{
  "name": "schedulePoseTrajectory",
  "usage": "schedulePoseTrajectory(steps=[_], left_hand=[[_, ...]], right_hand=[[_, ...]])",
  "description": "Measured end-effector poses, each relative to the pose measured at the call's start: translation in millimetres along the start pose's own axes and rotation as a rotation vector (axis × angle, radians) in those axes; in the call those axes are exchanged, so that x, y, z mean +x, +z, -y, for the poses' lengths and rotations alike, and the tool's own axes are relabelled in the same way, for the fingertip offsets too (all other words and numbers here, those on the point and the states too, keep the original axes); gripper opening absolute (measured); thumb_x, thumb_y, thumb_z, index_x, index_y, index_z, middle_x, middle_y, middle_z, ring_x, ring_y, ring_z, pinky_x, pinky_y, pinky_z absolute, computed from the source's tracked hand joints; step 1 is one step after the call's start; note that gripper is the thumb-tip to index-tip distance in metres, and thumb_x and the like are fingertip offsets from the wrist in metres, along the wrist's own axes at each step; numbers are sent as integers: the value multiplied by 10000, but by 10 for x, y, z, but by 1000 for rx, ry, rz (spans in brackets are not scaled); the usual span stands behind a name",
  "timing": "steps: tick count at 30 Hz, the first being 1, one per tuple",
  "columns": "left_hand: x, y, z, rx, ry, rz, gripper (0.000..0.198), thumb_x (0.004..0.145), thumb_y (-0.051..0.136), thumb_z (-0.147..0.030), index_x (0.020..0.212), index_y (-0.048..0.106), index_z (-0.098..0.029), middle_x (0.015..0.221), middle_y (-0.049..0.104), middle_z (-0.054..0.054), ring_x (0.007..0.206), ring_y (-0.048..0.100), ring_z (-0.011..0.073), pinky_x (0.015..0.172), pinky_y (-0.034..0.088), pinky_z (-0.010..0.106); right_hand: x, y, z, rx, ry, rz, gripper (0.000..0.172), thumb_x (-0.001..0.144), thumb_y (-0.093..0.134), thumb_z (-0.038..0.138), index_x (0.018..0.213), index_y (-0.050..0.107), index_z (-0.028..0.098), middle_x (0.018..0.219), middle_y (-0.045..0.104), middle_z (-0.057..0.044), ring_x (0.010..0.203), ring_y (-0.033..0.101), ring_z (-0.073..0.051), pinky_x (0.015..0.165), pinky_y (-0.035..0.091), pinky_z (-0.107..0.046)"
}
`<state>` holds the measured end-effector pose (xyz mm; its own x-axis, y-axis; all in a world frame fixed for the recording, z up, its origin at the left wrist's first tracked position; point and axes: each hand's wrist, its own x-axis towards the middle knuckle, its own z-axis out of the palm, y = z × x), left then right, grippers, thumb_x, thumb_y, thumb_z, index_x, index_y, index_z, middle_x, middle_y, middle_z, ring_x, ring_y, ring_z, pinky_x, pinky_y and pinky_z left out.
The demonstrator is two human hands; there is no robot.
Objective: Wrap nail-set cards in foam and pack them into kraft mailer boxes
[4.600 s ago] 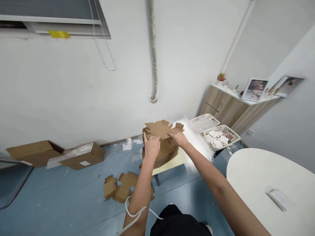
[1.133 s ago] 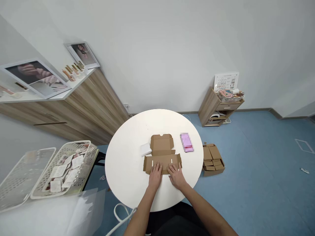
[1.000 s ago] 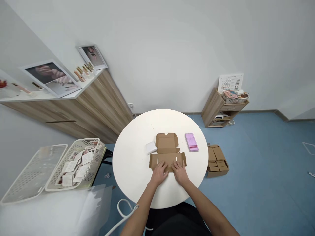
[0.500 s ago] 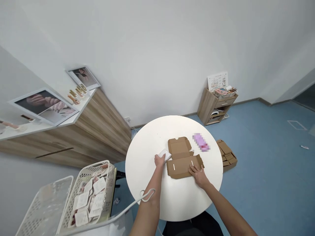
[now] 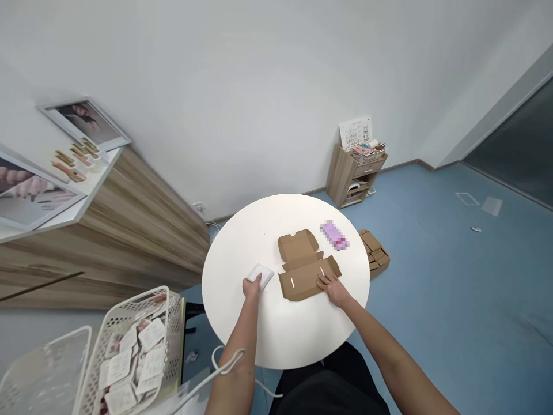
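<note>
My left hand (image 5: 252,286) grips a flat white packet (image 5: 262,273) by its near edge, thumb on top, on the left part of the round white table (image 5: 233,242). To its right lies an unfolded brown cardboard box (image 5: 302,282), spread flat with its side flaps partly raised and two white strips on its near panel. Resting on the right end of that panel is my right hand (image 5: 332,288), fingers stretched out and nothing held. Beyond it, near the table's right edge, a pixelated purple item (image 5: 333,235) lies apart from both hands.
A white basket (image 5: 170,323) of card packs stands at the lower left, with a pale cord (image 5: 216,372) crossing nearby. More folded cardboard boxes (image 5: 375,253) sit on the floor at right. A wooden cabinet (image 5: 142,230) and small bedside-style cabinet (image 5: 339,173) stand along the walls.
The view has turned to the right. My left hand has drawn the white packet leftward, widening its gap from the cardboard. My right hand stays on the panel's right end.
</note>
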<state>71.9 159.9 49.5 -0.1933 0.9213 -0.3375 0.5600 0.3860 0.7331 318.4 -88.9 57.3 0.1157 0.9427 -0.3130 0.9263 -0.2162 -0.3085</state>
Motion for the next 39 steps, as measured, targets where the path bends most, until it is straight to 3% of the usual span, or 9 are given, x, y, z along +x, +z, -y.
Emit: schedulePoseTrajectory(steps=[4,7,11,16,20,25,31,35,39], left_hand=[[-113,-84,23,93,-59,-10,473,710,746,-399,1075,553,-166,1061,654,138,1039,636,306,895,514,426],[-280,-111,-38,155,-26,-97,652,748,704,-397,1298,449,-155,1370,475,209,1302,441,369,1055,376,517],[-777,3,-112,331,502,-143,535,873,547,-333,1368,410,-182,1508,331,170,1403,288,337,1137,244,535],[-1608,454,9,453,1145,420,276,876,515,-241,1137,605,-250,1296,570,80,1316,425,256,1164,234,483],[-1903,772,122,452,1077,387,350,874,423,-120,1178,569,-215,1180,607,85,1202,516,230,1131,277,504],[-1853,930,86,426,956,318,314,893,374,-78,1039,615,-218,908,636,30,939,610,184,1131,269,480],[-1836,1007,54,420,889,283,353,856,360,-24,936,634,-232,830,640,15,851,606,184,1122,283,481],[-1842,1020,55,451,867,290,381,842,345,-19,931,641,-241,804,648,18,829,614,192,1118,298,495],[-1832,1004,35,517,859,316,417,822,324,17,919,640,-238,804,656,26,827,623,191,1102,322,502]], right_hand=[[-56,-75,-39,-36,-46,-14,560,847,373,71,1352,536,247,1513,406,-61,1345,365,-274,1095,265,-507],[-71,-161,-31,-43,-78,-24,468,856,435,137,1296,575,210,1473,454,-83,1269,421,-271,1022,355,-442],[-1,-289,15,-38,-89,2,341,878,448,166,1139,662,215,1395,524,-74,1147,491,-257,893,416,-368],[144,-400,62,-7,-46,40,295,928,423,210,958,716,234,1213,612,-73,1076,525,-238,888,373,-359],[214,-432,80,-1,-33,24,289,925,437,200,926,723,242,1145,610,-77,1094,506,-241,957,286,-431],[429,-544,-41,120,-21,64,198,861,532,263,824,722,222,1046,629,-72,1080,495,-254,974,275,-455],[1021,-824,-336,452,349,-268,282,861,468,270,1097,580,163,1135,593,-113,1050,537,-215,878,411,-307],[1313,-867,-362,614,558,-144,485,847,511,328,1286,419,143,1184,602,-155,979,611,-223,774,473,-306],[1394,-787,-323,650,574,-84,441,852,501,350,1248,472,156,1093,659,-152,829,660,-221,673,493,-312]])
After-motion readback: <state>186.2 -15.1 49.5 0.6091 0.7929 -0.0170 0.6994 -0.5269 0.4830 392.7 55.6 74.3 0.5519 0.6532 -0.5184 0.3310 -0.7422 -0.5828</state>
